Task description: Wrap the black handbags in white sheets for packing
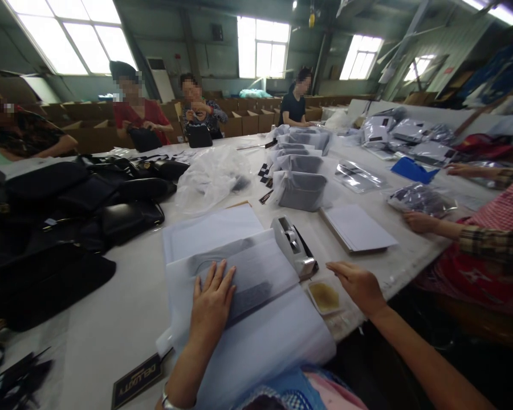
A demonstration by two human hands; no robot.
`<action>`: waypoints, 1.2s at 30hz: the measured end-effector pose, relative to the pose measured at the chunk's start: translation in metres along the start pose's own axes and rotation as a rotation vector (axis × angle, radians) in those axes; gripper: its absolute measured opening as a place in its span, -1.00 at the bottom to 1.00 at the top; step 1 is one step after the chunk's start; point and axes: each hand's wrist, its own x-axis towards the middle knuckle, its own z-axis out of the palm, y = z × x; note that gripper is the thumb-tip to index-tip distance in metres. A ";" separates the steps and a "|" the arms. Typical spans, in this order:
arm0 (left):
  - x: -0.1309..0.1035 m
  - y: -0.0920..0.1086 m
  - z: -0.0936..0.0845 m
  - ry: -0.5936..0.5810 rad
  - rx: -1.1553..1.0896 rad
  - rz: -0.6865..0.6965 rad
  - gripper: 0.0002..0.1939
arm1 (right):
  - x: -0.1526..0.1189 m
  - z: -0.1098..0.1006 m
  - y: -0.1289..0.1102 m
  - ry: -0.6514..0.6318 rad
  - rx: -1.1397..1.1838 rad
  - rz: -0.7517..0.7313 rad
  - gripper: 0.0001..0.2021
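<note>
My left hand (214, 299) lies flat with spread fingers on translucent white paper (273, 259), through which a dark flat item shows. My right hand (359, 285) is raised above the table edge, its fingers pressed together; whatever they hold, if anything, is too small to make out. Just left of its fingertips stands a grey tape dispenser (294, 245). Below them is a small white dish (325, 297) with a yellowish sponge-like pad. A black tag (139, 378) with gold lettering lies beside my left forearm.
Black bags (68, 199) pile up at the left. Crumpled plastic (214, 176), grey wrapped bags (303, 191) and a white card stack (359, 228) lie ahead. A co-worker's hands (423, 222) handle plastic packages at the right; several people work across the table.
</note>
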 end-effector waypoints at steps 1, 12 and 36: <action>0.000 0.000 0.001 0.006 -0.001 0.002 -0.58 | 0.005 -0.008 -0.002 -0.010 -0.059 -0.100 -0.70; -0.001 -0.003 0.004 0.010 0.017 0.024 -0.56 | 0.118 0.013 -0.107 -0.358 -0.021 -0.854 -0.75; 0.003 0.003 -0.001 0.001 -0.016 -0.044 -0.57 | 0.187 0.071 -0.133 -0.254 -0.347 -0.391 -0.84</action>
